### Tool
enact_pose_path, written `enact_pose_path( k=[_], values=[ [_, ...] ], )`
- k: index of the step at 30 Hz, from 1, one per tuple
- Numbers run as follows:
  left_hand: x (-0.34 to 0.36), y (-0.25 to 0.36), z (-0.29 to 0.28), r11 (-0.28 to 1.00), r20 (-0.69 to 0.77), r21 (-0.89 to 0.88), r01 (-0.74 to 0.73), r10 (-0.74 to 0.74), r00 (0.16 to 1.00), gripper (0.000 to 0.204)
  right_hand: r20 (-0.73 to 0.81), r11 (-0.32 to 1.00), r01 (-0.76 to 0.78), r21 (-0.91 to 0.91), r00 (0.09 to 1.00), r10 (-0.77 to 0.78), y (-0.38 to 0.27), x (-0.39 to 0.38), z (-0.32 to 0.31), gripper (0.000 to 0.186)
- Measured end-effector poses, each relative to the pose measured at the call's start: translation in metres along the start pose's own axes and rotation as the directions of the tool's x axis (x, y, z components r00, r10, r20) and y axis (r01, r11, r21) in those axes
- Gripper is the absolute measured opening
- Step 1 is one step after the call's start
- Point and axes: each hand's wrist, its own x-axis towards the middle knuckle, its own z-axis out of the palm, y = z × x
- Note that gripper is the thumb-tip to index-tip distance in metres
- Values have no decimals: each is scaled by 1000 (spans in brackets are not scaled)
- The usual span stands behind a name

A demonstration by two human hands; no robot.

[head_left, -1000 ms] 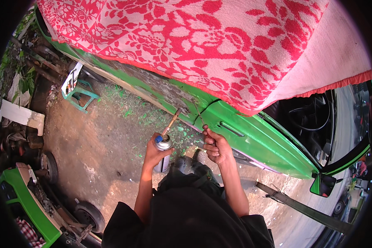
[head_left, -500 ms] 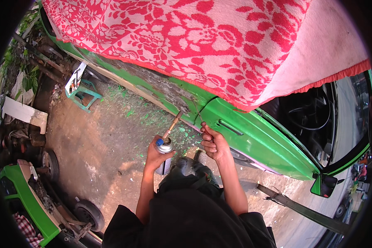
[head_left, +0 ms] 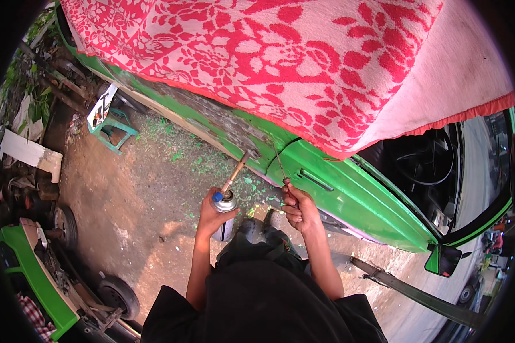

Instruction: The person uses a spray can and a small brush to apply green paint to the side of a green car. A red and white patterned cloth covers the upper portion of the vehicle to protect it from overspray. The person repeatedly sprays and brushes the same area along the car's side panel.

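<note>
My left hand [head_left: 210, 219] is closed round a blow torch, made up of a silver-topped gas canister [head_left: 225, 230], a blue knob [head_left: 217, 196] and a brass-coloured nozzle [head_left: 236, 172]. The nozzle's end points at the lower side of a green car [head_left: 349, 191], just short of it or against it. In my right hand [head_left: 303, 212] is a screwdriver-like tool [head_left: 280, 164] with a thin metal shaft and reddish handle. Its tip is at the green panel, near the edge of a stripped grey-brown patch [head_left: 226, 124]; whether it touches, I cannot tell. No flame shows.
A red and pink floral blanket [head_left: 257, 63] covers the car's upper part. Green paint flakes [head_left: 197, 155] litter the ground. A teal stool [head_left: 113, 130] stands left; a cut green car part [head_left: 40, 286] and loose wheels [head_left: 119, 297] lie lower left. A long beam [head_left: 412, 290] lies right.
My right hand has drawn back a little toward me and to the right, so more of the tool's shaft shows. The torch stays almost in place, and the view has shifted slightly.
</note>
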Motion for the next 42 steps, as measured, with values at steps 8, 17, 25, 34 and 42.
enact_pose_path(
  k=[8, 17, 25, 34, 42],
  values=[
    [4, -7, 7, 994, 54, -100, 51, -45, 998, 47, -43, 995, 16, -100, 999, -20, -2, -5, 0, 14],
    [25, 0, 25, 975, 117, -203, 91, -69, 991, 47, -117, 978, 36, -206, 991, -61, 8, -3, -6, 19],
    [32, -12, 29, 973, 137, -207, 100, -72, 988, 49, -138, 979, 61, -193, 987, -89, 19, 2, -5, 19],
    [33, -11, 27, 979, 138, -177, 104, -80, 987, 48, -167, 984, 96, -147, 979, -120, 31, 8, -5, 20],
    [34, -11, 24, 974, 151, -202, 105, -75, 986, 48, -186, 983, 152, -100, 968, -169, 47, 15, -4, 25]
  ],
)
